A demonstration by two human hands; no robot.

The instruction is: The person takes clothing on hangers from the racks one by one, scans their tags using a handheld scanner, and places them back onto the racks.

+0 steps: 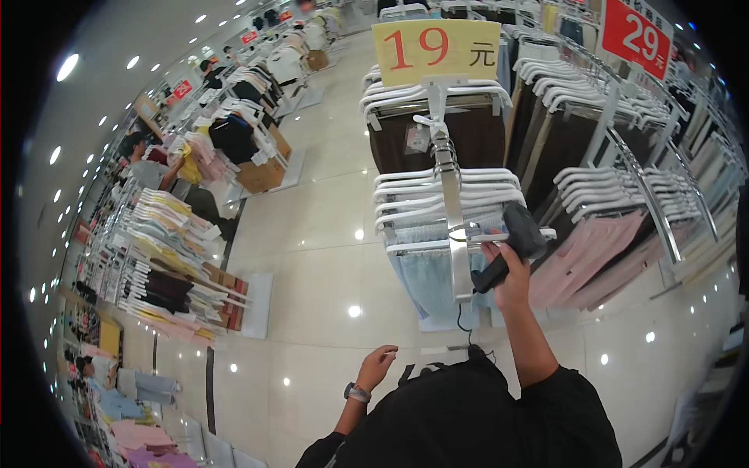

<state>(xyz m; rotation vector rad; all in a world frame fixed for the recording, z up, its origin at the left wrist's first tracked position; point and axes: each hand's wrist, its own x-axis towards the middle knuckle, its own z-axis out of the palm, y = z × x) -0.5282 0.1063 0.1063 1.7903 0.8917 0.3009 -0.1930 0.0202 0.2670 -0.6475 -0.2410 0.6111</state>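
My right hand grips a black gun-shaped handheld device, its wide end up beside the front rail. White hangers with light blue trousers hang right behind that hand, and its fingertips are at the end of the front hanger. From below the device a thin black cord drops toward my waist. Lower and to the left, my left hand is in the air over the floor, loosely bent and with nothing visible in it. A watch is on that wrist.
A metal rail runs toward me under a yellow price sign. Pink trousers hang on the right, near a red sign. Across the tiled aisle stand clothes racks, cardboard boxes and a person.
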